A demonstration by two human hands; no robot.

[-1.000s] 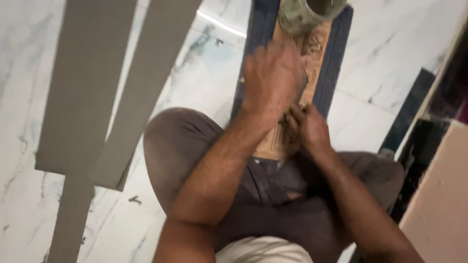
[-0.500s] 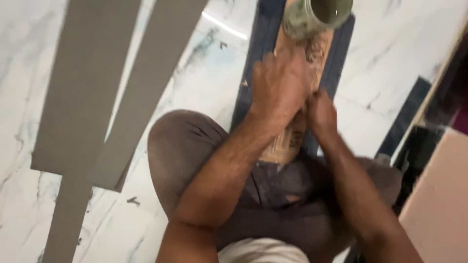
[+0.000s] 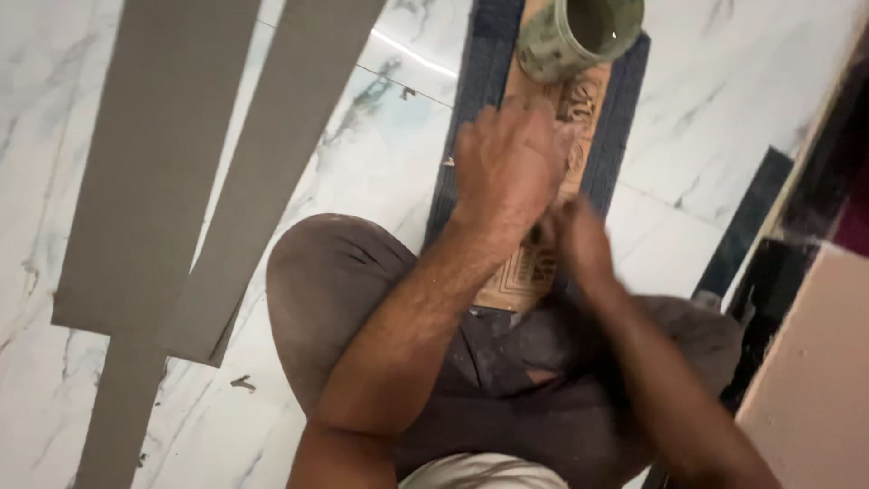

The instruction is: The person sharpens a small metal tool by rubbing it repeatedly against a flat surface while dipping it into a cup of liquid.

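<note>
I see the left hand (image 3: 509, 163) pressed flat on the carved wooden panel (image 3: 534, 272), which lies on a dark mat (image 3: 625, 109); the right hand (image 3: 579, 240) is blurred, grip unclear; I judge a slip could knock the green cup (image 3: 566, 36).

A person sits on a white marble floor (image 3: 362, 172), seen from above, knees spread in dark brown trousers (image 3: 335, 281). A carved wooden panel (image 3: 584, 100) lies on a dark blue mat (image 3: 480, 81) running away from the lap. The left hand (image 3: 507, 163) presses flat on the panel. The right hand (image 3: 579, 240), blurred, touches the panel's near end just beside it. A green speckled pot (image 3: 566, 36) lies tipped on the panel's far end. Long grey boards (image 3: 163, 154) lie well apart at the floor's left edge.
</note>
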